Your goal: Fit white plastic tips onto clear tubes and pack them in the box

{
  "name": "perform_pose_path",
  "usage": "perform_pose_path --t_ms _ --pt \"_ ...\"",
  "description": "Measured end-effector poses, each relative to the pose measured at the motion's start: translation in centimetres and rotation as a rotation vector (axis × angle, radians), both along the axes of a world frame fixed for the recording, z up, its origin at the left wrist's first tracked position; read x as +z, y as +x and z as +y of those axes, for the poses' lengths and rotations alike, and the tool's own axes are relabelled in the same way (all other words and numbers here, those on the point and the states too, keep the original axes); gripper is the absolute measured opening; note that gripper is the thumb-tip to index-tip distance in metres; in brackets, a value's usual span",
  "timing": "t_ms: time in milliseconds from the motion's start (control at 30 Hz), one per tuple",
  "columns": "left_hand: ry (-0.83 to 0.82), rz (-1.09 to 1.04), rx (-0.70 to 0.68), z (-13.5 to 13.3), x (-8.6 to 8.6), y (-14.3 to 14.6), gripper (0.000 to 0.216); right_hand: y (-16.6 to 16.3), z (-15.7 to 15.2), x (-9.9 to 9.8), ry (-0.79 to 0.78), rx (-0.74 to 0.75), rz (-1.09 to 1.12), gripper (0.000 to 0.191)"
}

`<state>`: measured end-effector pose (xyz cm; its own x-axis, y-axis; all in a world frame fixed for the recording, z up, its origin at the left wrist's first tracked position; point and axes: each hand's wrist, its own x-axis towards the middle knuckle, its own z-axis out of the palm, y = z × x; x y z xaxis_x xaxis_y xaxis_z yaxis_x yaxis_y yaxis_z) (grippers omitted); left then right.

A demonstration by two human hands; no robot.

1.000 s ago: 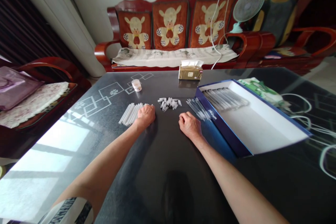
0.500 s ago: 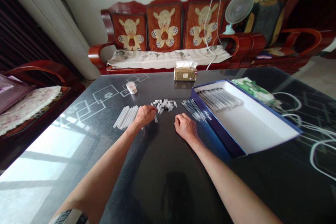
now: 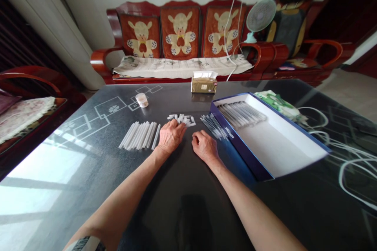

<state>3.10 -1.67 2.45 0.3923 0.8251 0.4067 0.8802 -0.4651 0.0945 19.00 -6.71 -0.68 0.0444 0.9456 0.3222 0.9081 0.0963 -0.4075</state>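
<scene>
My left hand [image 3: 171, 136] is at the near edge of a pile of small white caps [image 3: 185, 119], its fingers bent and drawn together; what lies between the fingertips is hidden. Left of it is a row of white tubes like pen barrels [image 3: 139, 135], the rightmost one a little apart. My right hand [image 3: 205, 147] rests curled on the table, thumb against the fingers, and anything inside is out of sight. Beyond its knuckles, thin pen refills [image 3: 214, 126] lie fanned against the side of a blue box [image 3: 241, 147].
Inside the box, pens [image 3: 242, 113] lie side by side at its far left end. A paper cup [image 3: 141, 100] and a tissue box [image 3: 204, 82] stand toward the far edge. White cables [image 3: 343, 157] and a green-white bag [image 3: 277, 103] lie on the right.
My left hand has shifted from beside the tubes to the pile of caps, uncovering the tubes' right end. My right hand stays curled. The view has turned slightly.
</scene>
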Motion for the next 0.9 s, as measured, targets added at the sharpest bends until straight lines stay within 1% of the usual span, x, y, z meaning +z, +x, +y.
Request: perform_pose_path --t_ms 33,100,200,267,367,433,500,567,600,767,833,900 --pt "0.017 -0.02 -0.039 0.2 -0.2 0.4 0.033 0.0 0.0 0.1 -0.002 -0.001 0.002 0.016" --pt "-0.002 -0.065 -0.108 0.7 -0.9 1.0 0.032 0.0 0.0 0.2 -0.002 -0.006 0.008 0.016" --pt "-0.067 -0.074 -0.15 1.1 -1.7 1.7 0.036 0.0 0.1 0.3 -0.004 -0.006 0.03 0.016" --pt "-0.074 -0.048 -0.145 1.2 -2.0 1.9 0.039 0.1 0.1 0.3 -0.009 0.0 0.061 0.016" --pt "-0.073 -0.057 -0.099 1.3 -2.1 1.9 0.037 0.4 0.2 0.0 0.018 0.004 0.155 0.018" --pt "-0.076 -0.088 -0.076 1.5 -2.1 1.7 0.038 0.7 0.4 0.0 0.078 0.002 0.23 0.021" --pt "-0.075 -0.116 -0.077 1.6 -2.2 1.6 0.04 1.3 1.1 0.3 0.15 -0.005 0.251 0.024" --pt "-0.07 -0.137 -0.09 1.8 -2.3 1.4 0.041 2.1 2.1 0.7 0.184 -0.035 0.187 0.026" --pt "-0.067 -0.148 -0.095 1.8 -2.4 1.3 0.041 2.5 2.7 1.0 0.172 -0.063 0.131 0.025" --pt "-0.073 -0.181 -0.097 1.9 -2.6 1.2 0.04 3.6 5.1 1.5 -0.06 -0.237 -0.178 0.023" --pt "-0.089 -0.173 -0.109 1.9 -2.6 1.3 0.038 3.6 5.5 1.7 -0.112 -0.273 -0.236 0.022" --pt "-0.102 -0.167 -0.128 2.0 -2.6 1.3 0.037 3.6 5.7 1.9 -0.142 -0.292 -0.25 0.02"
